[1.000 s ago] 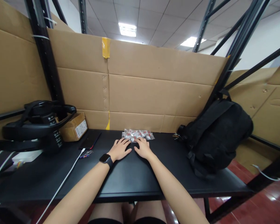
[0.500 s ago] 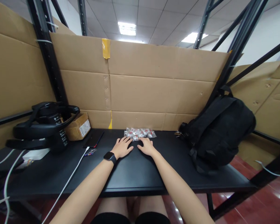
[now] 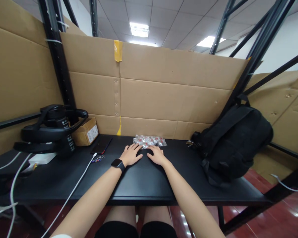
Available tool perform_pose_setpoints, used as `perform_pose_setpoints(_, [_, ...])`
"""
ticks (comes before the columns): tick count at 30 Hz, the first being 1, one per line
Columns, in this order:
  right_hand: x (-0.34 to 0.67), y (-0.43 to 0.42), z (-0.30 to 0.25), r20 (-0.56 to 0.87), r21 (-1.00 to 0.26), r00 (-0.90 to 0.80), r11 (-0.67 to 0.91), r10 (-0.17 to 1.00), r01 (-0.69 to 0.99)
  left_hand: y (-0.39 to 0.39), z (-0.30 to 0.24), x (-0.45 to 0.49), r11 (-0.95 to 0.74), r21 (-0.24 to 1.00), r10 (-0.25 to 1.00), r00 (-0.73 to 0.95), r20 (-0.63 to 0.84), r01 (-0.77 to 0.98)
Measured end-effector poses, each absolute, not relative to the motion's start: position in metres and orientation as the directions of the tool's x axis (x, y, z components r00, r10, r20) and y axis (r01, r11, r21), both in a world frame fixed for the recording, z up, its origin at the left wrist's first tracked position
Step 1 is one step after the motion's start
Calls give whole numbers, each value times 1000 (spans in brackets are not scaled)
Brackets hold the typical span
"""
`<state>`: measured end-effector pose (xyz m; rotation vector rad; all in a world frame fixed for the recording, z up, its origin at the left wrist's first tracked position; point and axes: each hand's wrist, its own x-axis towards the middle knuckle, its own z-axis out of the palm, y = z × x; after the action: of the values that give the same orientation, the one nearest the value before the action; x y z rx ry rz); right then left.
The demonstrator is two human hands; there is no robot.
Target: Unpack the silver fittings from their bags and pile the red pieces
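Both hands lie flat, palms down, fingers spread and holding nothing, on the matte black tabletop. The left hand, with a black smartwatch on its wrist, and the right hand sit side by side, fingertips at the near edge of a small heap of clear plastic packets with red contents. That heap rests against the brown cardboard back wall. A black fabric backpack stands well to the right.

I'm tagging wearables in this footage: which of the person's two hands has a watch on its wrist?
The left hand: a black smartwatch sits on its wrist. The right hand has a bare wrist. Both lie flat on the black table.
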<state>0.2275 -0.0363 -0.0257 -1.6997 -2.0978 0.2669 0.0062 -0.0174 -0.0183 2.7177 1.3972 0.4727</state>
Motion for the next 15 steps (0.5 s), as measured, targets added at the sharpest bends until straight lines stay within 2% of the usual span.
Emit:
perform_pose_setpoints(3, [229, -39, -24, 196, -405, -147, 217, 969, 888, -20, -20, -1, -537, 200, 834, 479, 273, 820])
perform_pose_setpoints(6, [230, -45, -23, 194, -374, -106, 173, 975, 911, -21, -21, -14, -430, 202, 893, 382, 239, 880])
perform_pose_setpoints(10, [234, -60, -23, 142, -290, 63, -19, 988, 957, -21, -15, -35, -317, 185, 946, 296, 132, 930])
perform_pose_setpoints(15, [253, -76, -21, 34, -247, 278, -262, 960, 933, -19, -12, -48, -260, 167, 964, 248, 92, 951])
